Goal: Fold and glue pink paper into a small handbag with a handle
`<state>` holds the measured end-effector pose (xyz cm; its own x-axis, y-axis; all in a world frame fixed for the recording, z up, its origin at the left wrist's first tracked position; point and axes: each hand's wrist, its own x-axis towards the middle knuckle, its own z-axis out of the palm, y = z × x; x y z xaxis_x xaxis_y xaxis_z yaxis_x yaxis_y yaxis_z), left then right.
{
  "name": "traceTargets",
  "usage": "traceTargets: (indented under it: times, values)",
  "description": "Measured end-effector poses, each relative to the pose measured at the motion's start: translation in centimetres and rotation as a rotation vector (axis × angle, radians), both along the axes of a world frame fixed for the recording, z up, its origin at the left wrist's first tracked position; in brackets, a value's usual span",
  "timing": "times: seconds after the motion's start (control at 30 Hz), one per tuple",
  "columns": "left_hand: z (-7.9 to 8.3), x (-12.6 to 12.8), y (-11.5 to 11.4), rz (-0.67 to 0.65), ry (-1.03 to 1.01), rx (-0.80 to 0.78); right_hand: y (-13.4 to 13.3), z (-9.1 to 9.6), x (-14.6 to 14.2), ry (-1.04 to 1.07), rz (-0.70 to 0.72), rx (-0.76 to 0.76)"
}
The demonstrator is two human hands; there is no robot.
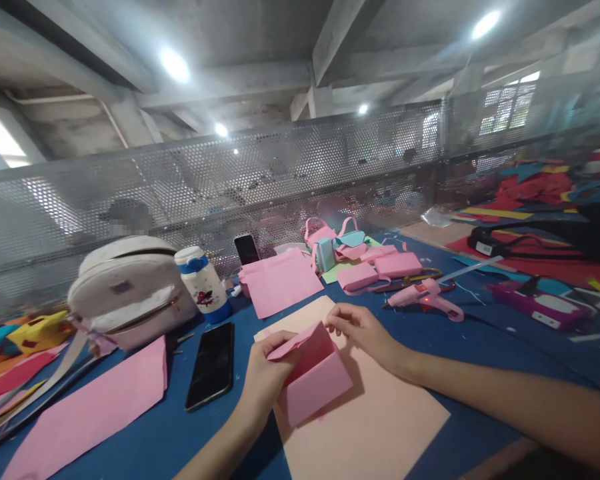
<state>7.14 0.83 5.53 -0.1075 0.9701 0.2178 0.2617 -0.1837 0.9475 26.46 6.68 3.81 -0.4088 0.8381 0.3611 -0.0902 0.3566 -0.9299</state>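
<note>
A small pink paper box (pixel 320 388), its flap raised and its inside showing, is tilted above a peach paper sheet (pixel 380 427). My left hand (pixel 267 373) grips the box at its left side, thumb on the flap. At the box's upper right corner is my right hand (pixel 357 330), fingers curled with the tips together; whether they pinch the paper edge or something tiny I cannot make out. To the right of that hand lies a pink glue gun (pixel 425 297) with a clear glue stick in its back and a small light glowing.
Finished-looking small paper bags (pixel 360 263) and pink sheets (pixel 285 283) lie at the back. On the left are a black phone (pixel 211 367), a cartoon bottle (pixel 205 287), a white backpack (pixel 130 287) and a long pink sheet (pixel 100 413). A purple device (pixel 540 303) lies right. Perforated metal panels (pixel 280 167) stand behind.
</note>
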Motion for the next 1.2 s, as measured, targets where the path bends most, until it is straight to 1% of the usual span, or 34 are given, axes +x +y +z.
traceTargets:
  times: [0.17,0.33,0.53,0.67,0.77,0.93,1.2]
  values:
    - [0.0,0.1,0.0,-0.001,-0.012,-0.007,0.3,-0.5,0.0,0.015,0.004,0.013]
    - [-0.1,0.2,-0.2,-0.021,-0.018,-0.017,-0.3,-0.4,0.0,0.019,0.03,0.03]
    - [0.2,0.3,-0.3,-0.029,-0.009,-0.019,-0.4,-0.2,0.0,0.003,0.002,0.018]
    - [0.1,0.3,-0.2,-0.022,-0.001,-0.015,-0.3,-0.2,0.0,-0.015,-0.009,0.005]
    - [-0.1,0.2,-0.2,-0.021,0.008,-0.008,-0.3,-0.2,0.1,-0.021,-0.005,0.023]
    - [0.0,0.2,-0.3,-0.037,0.031,0.007,-0.5,-0.3,0.0,-0.064,-0.036,0.051]
    - [0.4,0.6,-0.8,-0.059,0.073,0.035,-0.7,-0.3,-0.2,-0.062,0.022,0.018]
